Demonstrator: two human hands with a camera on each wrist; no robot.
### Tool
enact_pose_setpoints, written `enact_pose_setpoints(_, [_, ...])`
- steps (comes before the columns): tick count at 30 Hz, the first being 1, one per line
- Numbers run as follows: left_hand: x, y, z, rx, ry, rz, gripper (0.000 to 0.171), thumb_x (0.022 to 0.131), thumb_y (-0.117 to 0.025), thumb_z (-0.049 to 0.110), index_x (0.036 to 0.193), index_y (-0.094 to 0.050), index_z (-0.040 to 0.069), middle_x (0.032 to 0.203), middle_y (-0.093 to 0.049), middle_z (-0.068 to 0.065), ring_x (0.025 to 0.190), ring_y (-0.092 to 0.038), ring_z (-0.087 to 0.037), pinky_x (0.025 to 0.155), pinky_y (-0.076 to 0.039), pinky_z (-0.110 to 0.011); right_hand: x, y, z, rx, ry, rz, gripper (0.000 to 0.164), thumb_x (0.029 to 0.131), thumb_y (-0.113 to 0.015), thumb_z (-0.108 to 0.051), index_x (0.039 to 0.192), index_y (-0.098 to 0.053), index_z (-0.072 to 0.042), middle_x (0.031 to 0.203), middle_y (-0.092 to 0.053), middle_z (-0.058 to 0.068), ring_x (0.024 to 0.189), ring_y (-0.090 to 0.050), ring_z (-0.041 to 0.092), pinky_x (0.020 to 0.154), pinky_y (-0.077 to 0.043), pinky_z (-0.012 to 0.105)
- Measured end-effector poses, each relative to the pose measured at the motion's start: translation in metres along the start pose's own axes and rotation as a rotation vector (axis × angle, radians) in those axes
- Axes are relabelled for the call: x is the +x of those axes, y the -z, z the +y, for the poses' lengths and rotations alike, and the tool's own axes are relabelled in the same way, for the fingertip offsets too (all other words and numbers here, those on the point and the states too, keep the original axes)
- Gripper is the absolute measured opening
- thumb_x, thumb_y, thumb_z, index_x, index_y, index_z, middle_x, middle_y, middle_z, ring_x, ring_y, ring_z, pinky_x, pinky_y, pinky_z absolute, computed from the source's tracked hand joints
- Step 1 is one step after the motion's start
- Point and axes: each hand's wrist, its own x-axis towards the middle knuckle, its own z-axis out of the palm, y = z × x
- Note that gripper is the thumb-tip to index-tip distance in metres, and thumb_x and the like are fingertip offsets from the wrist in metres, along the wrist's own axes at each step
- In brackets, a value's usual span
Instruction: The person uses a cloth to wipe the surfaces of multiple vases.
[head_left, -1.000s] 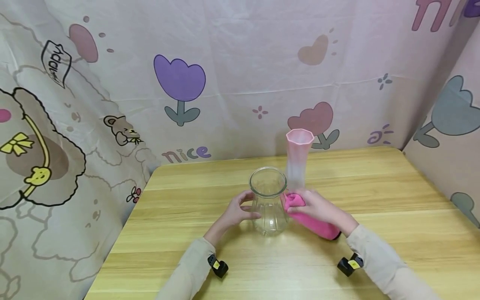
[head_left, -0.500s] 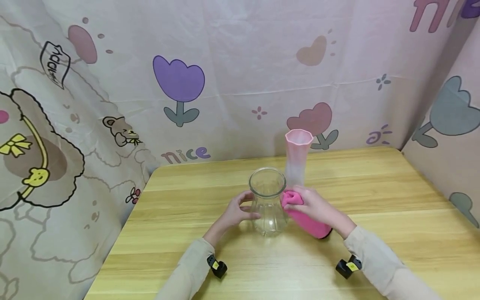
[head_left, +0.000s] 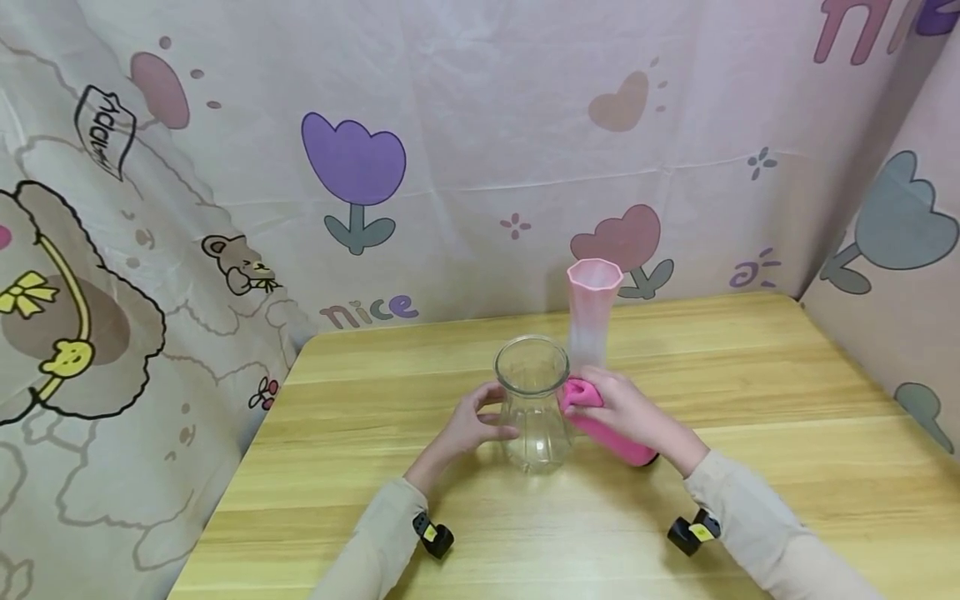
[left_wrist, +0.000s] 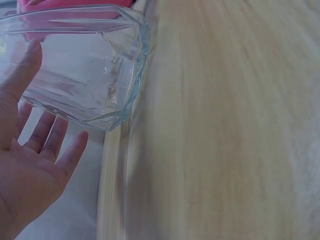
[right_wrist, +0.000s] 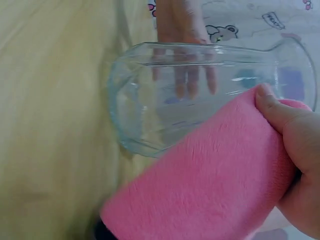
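Observation:
A clear glass vase (head_left: 536,417) with flared rim and faceted body stands upright on the table. My left hand (head_left: 474,421) is at its left side, thumb in front and fingers behind; the left wrist view shows the fingers (left_wrist: 50,132) fairly straight and spread, the palm apart from the glass. Whether they press on it I cannot tell. On the other side my right hand (head_left: 618,406) grips a folded pink cloth (head_left: 611,437) with a dark edge, thumb on top. The cloth (right_wrist: 210,175) lies close against the vase's right side below the rim.
Just behind the right hand a tall pink-and-white vase (head_left: 592,317) with a scalloped rim stands on the wooden table (head_left: 375,383). A printed curtain (head_left: 465,125) hangs along the back and both sides.
My right hand has moved slightly left and back with the pink cloth, bringing it closer against the glass vase. The left hand and the vase have hardly moved.

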Motion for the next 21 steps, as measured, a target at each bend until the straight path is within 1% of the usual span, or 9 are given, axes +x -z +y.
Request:
enact_pose_setpoints(2, [-0.001, -0.001, 0.004, -0.005, 0.006, -0.008, 0.070, 0.071, -0.074, -0.001, 0.132, -0.040, -0.001, 0.125, -0.044, -0.022, 0.114, -0.044, -0.041, 0.093, -0.045, -0.041, -0.003, -0.003, 0.002, -0.030, -0.012, -0.055, 0.031, 0.077, -0.072, -0.016, 0.103, -0.060, -0.004, 0.090, -0.061, 0.001, 0.083, -0.058, 0.016, 0.072, -0.051, 0.032])
enact_pose_setpoints(4, [-0.003, -0.002, 0.010, -0.007, 0.008, -0.007, 0.070, 0.071, -0.074, -0.001, 0.131, -0.039, -0.003, 0.125, -0.044, -0.022, 0.114, -0.044, -0.042, 0.093, -0.045, -0.041, -0.007, -0.005, 0.005, -0.064, -0.035, -0.114, 0.036, 0.077, -0.071, -0.016, 0.108, -0.059, -0.002, 0.096, -0.063, 0.004, 0.089, -0.059, 0.019, 0.078, -0.051, 0.035])
enact_pose_setpoints(6, [-0.005, -0.004, 0.016, -0.009, 0.011, -0.006, 0.069, 0.071, -0.074, -0.002, 0.131, -0.039, -0.004, 0.124, -0.044, -0.023, 0.113, -0.044, -0.043, 0.093, -0.045, -0.042, -0.010, -0.006, 0.008, -0.083, -0.048, -0.154, 0.041, 0.078, -0.071, -0.017, 0.112, -0.058, 0.001, 0.101, -0.063, 0.007, 0.094, -0.059, 0.023, 0.082, -0.051, 0.038])
enact_pose_setpoints(8, [-0.008, -0.005, 0.021, -0.007, 0.007, 0.003, 0.068, 0.071, -0.074, -0.001, 0.130, -0.040, -0.004, 0.123, -0.044, -0.023, 0.113, -0.044, -0.043, 0.093, -0.045, -0.042, -0.010, -0.006, 0.009, -0.057, -0.066, -0.164, 0.042, 0.078, -0.070, -0.019, 0.113, -0.057, 0.000, 0.103, -0.063, 0.008, 0.097, -0.058, 0.024, 0.083, -0.050, 0.040])
enact_pose_setpoints(11, [-0.009, -0.006, 0.023, -0.008, 0.003, 0.007, 0.067, 0.071, -0.073, -0.002, 0.130, -0.040, -0.005, 0.123, -0.045, -0.023, 0.114, -0.043, -0.043, 0.094, -0.044, -0.042, -0.008, -0.006, 0.008, 0.001, -0.091, -0.144, 0.044, 0.079, -0.069, -0.022, 0.115, -0.057, 0.000, 0.101, -0.063, 0.007, 0.096, -0.059, 0.025, 0.082, -0.050, 0.041])
enact_pose_setpoints(14, [-0.010, -0.005, 0.022, -0.012, 0.006, 0.011, 0.067, 0.071, -0.073, -0.002, 0.129, -0.040, -0.004, 0.123, -0.045, -0.023, 0.115, -0.043, -0.042, 0.094, -0.043, -0.043, -0.007, -0.008, 0.010, -0.010, -0.087, -0.172, 0.040, 0.079, -0.069, -0.022, 0.113, -0.058, -0.003, 0.097, -0.063, 0.001, 0.092, -0.059, 0.019, 0.080, -0.050, 0.038])
enact_pose_setpoints(17, [-0.010, -0.005, 0.023, -0.003, 0.007, 0.016, 0.067, 0.071, -0.073, -0.002, 0.130, -0.040, -0.005, 0.124, -0.045, -0.023, 0.115, -0.042, -0.042, 0.095, -0.043, -0.043, -0.008, -0.013, 0.014, -0.074, -0.061, -0.223, 0.032, 0.078, -0.071, -0.019, 0.105, -0.061, -0.006, 0.095, -0.064, -0.001, 0.091, -0.060, 0.017, 0.080, -0.051, 0.035])
enact_pose_setpoints(20, [-0.010, -0.005, 0.024, 0.007, 0.013, 0.021, 0.068, 0.071, -0.073, -0.002, 0.130, -0.040, -0.004, 0.125, -0.044, -0.023, 0.116, -0.042, -0.041, 0.095, -0.043, -0.043, -0.010, -0.017, 0.016, -0.149, -0.038, -0.247, 0.027, 0.076, -0.072, -0.017, 0.099, -0.063, -0.007, 0.094, -0.065, -0.001, 0.089, -0.061, 0.018, 0.079, -0.051, 0.034])
enact_pose_setpoints(21, [-0.010, -0.005, 0.024, 0.008, 0.012, 0.020, 0.068, 0.072, -0.073, -0.002, 0.131, -0.040, -0.004, 0.126, -0.044, -0.023, 0.116, -0.043, -0.042, 0.095, -0.043, -0.043, -0.011, -0.018, 0.016, -0.176, -0.027, -0.251, 0.027, 0.075, -0.072, -0.016, 0.099, -0.064, -0.006, 0.095, -0.065, 0.002, 0.090, -0.061, 0.020, 0.079, -0.051, 0.034])
